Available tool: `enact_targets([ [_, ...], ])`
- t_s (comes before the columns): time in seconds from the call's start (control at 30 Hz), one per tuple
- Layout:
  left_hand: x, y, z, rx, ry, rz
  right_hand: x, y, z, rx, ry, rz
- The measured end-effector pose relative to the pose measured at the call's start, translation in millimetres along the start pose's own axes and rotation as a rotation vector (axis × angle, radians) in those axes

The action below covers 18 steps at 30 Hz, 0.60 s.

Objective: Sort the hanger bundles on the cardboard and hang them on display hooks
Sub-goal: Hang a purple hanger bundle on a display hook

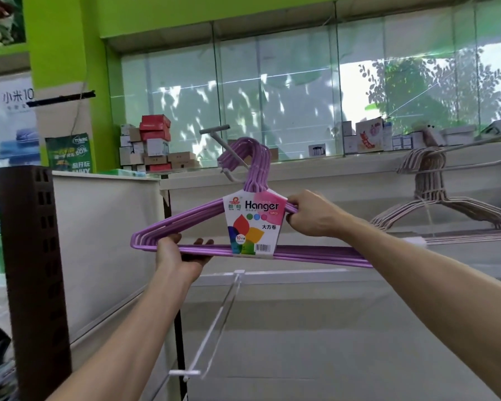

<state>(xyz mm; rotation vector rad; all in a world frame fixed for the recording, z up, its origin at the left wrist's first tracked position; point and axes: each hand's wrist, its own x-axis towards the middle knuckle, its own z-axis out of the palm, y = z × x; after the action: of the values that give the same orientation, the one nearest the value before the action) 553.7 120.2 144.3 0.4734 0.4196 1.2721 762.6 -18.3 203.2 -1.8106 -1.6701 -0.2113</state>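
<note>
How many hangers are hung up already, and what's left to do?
One pale bundle already hangs on a hook at the right. The purple bundle is in hand: the left hand grips its bottom bar, the right hand its shoulder, with its hooks beside the upper display hook but not clearly on. The lower hook is bare. The cardboard isn't in view.

Your two forearms enter from the lower edge, bare up to the frame border. Left hand [177, 256] and right hand [311, 213] are bare: fingers uncovered.
</note>
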Motion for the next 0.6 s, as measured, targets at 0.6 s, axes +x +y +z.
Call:
enact_targets([
  [0.6,60.4,-20.4,1.3,0.045,0.007,-0.121,40.3,22.4,28.5,-0.06,-0.033,0.153],
])
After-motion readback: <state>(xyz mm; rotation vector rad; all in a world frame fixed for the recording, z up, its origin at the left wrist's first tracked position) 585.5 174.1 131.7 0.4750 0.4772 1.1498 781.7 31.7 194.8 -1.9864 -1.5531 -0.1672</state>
